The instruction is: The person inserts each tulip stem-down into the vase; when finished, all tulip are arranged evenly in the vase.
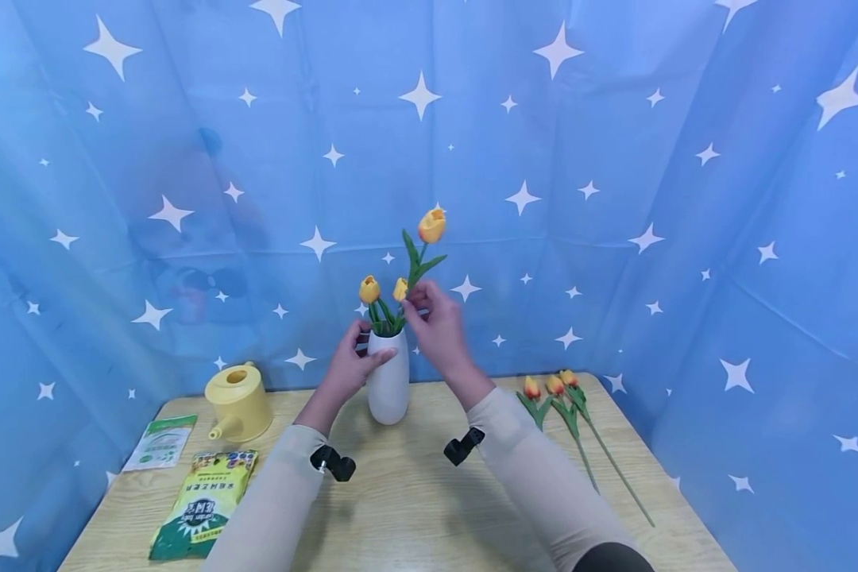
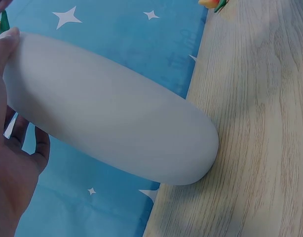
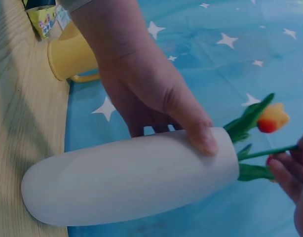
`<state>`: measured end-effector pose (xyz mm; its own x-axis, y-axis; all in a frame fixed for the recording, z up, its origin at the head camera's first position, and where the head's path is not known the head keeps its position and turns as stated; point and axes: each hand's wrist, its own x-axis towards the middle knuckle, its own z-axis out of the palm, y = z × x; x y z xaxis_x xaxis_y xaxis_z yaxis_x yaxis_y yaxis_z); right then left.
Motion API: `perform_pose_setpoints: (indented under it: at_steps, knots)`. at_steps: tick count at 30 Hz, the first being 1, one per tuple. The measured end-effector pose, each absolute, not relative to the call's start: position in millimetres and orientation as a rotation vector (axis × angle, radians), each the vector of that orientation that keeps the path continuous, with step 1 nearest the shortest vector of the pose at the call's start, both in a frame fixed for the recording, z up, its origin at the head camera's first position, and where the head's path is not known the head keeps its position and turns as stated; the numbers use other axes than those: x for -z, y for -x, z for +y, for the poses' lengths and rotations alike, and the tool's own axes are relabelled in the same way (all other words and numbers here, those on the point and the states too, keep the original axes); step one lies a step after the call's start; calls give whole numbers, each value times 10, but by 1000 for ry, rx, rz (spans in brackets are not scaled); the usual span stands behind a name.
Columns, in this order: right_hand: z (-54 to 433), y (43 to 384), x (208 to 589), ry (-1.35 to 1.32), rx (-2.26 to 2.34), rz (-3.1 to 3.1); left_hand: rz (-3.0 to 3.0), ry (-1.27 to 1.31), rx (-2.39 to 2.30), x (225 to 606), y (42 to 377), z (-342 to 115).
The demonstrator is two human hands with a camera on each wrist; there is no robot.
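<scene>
A white vase (image 1: 389, 385) stands upright near the back of the wooden table. My left hand (image 1: 346, 361) grips it near the mouth, thumb across the front and fingers round the far side. Above the mouth, my right hand (image 1: 439, 326) pinches the green stem of a yellow-orange tulip (image 1: 432, 227). In the right wrist view that stem (image 3: 270, 152) runs from the fingers into the vase mouth. Two more tulips, one on the left (image 1: 369, 289) and one beside the right fingers (image 1: 400, 289), stand in the vase.
Several loose tulips (image 1: 555, 387) lie at the table's right. On the left are a yellow watering can (image 1: 239, 403), a green-and-white packet (image 1: 161, 443) and a yellow-green bag (image 1: 203, 504). A blue star-patterned curtain (image 1: 472, 159) hangs right behind the table.
</scene>
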<state>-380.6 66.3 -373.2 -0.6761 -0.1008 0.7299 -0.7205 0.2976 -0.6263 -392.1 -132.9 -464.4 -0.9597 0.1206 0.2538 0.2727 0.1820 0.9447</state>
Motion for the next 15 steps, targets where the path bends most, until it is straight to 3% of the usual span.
perform_pose_setpoints:
  at_steps: [15]
  knots:
    - [442, 3873, 3845, -583, -1309, -2122, -2301, 415, 1900, 4656, 3946, -1330]
